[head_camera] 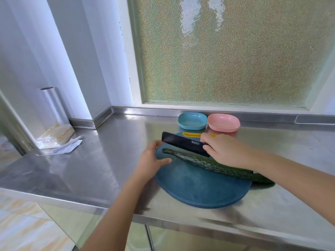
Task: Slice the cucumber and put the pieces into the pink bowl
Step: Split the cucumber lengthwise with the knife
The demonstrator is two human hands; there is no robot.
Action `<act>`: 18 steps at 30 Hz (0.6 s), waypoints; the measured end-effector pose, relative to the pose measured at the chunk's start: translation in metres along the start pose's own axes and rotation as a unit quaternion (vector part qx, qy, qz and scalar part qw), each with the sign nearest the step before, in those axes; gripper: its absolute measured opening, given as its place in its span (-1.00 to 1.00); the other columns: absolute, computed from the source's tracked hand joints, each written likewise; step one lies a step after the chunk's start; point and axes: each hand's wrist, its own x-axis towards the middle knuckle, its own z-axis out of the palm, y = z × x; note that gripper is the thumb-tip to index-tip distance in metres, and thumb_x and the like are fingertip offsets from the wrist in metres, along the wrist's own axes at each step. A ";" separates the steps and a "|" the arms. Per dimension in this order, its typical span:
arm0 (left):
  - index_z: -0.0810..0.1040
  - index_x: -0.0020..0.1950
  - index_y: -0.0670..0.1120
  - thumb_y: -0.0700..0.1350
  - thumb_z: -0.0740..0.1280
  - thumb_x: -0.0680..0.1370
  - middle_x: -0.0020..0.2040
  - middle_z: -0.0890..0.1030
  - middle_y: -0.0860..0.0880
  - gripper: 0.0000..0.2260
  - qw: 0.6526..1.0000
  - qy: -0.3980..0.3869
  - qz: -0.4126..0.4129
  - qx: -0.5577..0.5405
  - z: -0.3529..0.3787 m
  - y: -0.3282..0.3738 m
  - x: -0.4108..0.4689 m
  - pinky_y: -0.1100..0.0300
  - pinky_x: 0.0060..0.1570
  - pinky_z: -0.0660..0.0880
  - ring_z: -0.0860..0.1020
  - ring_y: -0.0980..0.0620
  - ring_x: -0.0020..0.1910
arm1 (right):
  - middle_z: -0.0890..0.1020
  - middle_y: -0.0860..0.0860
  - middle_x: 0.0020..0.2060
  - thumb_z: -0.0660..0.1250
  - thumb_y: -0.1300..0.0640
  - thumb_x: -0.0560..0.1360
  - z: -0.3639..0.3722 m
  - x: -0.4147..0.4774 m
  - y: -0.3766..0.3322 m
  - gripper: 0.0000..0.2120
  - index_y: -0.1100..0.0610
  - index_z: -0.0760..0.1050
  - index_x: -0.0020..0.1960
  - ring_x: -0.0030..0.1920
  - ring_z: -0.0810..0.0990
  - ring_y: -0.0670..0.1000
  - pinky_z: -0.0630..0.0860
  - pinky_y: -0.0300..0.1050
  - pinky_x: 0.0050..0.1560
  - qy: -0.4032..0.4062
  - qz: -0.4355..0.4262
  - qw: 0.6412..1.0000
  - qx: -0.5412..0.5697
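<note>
Your right hand [226,151] is wrapped round the handle of the black-bladed kitchen knife [184,143], and the blade hovers just above the long, dark green, bumpy cucumber [217,165]. The cucumber lies uncut, slantwise across the round blue cutting board [199,189]. Its thin tip points toward the board's left, and its thick end hangs off the board's right rim over the stainless steel counter [108,160].

Your left hand [152,160] sits at the board's left rim, thumb on the board, fingers loosely curved. I cannot tell whether it pinches the rim, but it is not on the cucumber. I'd move it there before cutting: fingertips tucked, knuckles toward the blade (a round cucumber rolls). Start at the thin tip and bring the edge straight down.

The shallow pink plastic bowl [223,127] waits empty just beyond the board's far rim.
</note>
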 end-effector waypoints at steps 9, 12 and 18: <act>0.62 -0.10 -0.01 -0.23 0.50 0.39 -0.14 0.69 0.02 -0.82 0.993 -0.084 0.007 -0.079 -0.007 -0.016 0.023 0.39 -0.08 0.45 0.60 0.23 -0.18 | 0.38 -0.06 -0.38 0.03 0.05 0.65 0.000 -0.005 -0.002 -0.80 0.14 0.35 0.04 -0.36 0.36 -0.06 0.19 -0.22 -0.38 0.003 0.007 1.000 -0.014; 0.64 -0.10 -0.04 -0.23 0.50 0.38 -0.14 0.69 -0.02 -0.84 0.991 -0.089 0.008 -0.099 -0.008 -0.017 0.023 0.39 -0.11 0.48 0.61 0.21 -0.20 | 0.52 0.04 -0.23 0.04 0.02 0.65 0.004 0.006 -0.007 -0.80 0.12 0.35 0.06 -0.22 0.49 0.05 0.38 -0.10 -0.17 0.002 -0.010 1.000 0.030; 0.70 -0.09 -0.14 -0.14 0.54 0.31 -0.13 0.70 -0.07 -0.80 0.983 -0.114 -0.030 -0.138 -0.014 -0.025 0.023 0.11 0.03 0.56 0.65 -0.02 -0.09 | 0.53 0.01 -0.21 0.05 0.02 0.64 0.017 0.024 -0.008 -0.88 0.02 0.29 -0.03 -0.22 0.49 0.08 0.45 0.10 -0.10 -0.021 -0.031 0.998 0.041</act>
